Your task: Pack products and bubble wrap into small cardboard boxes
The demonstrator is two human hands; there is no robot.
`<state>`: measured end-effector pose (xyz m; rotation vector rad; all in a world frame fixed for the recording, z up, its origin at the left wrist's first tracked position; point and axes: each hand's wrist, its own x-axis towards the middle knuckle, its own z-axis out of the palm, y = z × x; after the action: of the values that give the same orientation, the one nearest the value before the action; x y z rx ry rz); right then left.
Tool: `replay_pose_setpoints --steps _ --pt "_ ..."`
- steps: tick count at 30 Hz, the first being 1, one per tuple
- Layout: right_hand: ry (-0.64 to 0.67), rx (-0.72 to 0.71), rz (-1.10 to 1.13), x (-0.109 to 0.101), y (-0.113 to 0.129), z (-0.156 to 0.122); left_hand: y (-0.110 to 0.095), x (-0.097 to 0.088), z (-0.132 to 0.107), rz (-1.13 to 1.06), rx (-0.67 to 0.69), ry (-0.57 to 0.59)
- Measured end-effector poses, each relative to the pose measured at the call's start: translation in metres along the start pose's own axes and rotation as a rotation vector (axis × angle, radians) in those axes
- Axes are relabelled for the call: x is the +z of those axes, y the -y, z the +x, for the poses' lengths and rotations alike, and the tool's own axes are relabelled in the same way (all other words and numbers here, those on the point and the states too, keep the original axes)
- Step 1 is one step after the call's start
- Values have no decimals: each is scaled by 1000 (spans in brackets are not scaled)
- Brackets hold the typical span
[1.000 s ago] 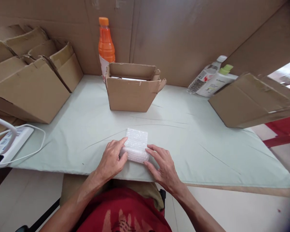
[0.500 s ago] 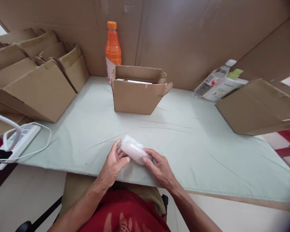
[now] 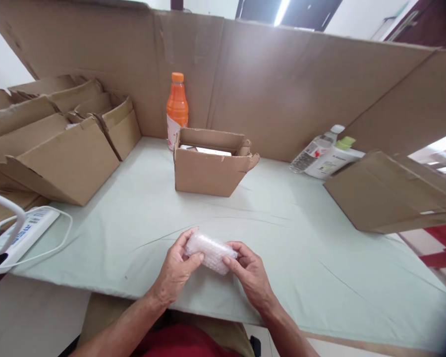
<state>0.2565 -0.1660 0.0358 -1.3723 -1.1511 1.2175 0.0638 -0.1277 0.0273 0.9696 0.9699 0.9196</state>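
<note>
A small bundle of clear bubble wrap [image 3: 211, 251] is held just above the pale green cloth, near the table's front edge. My left hand [image 3: 179, 265] grips its left end, thumb on the near side and fingers behind. At the right end my right hand [image 3: 247, 270] pinches it the same way. Whatever lies inside the wrap cannot be made out. Beyond the hands stands an open cardboard box [image 3: 208, 173] with white items showing inside it.
Several open cardboard boxes [image 3: 70, 158] stand at the left, above a white power strip [image 3: 26, 238] with cables. Behind the middle box is an orange bottle [image 3: 177, 104]. A clear bottle [image 3: 315, 151], a white bottle [image 3: 329, 161] and another cardboard box [image 3: 390, 193] are at the right.
The view has tilted up, so everything sits lower and more shows beyond the cardboard wall. The bubble-wrap bundle has turned a little in my hands; both hands still grip it.
</note>
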Motion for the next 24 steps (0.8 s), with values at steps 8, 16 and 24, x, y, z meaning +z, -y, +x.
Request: replay_pose_setpoints --steps 8,16,24 --pt "-287 -440 -180 -49 115 65 -41 -31 98 278 407 -236" --pt "-408 -394 -1037 -81 212 183 -7 -44 132 507 466 -318" --pt "-79 55 -1665 -47 237 223 -4 -45 134 586 482 -267"
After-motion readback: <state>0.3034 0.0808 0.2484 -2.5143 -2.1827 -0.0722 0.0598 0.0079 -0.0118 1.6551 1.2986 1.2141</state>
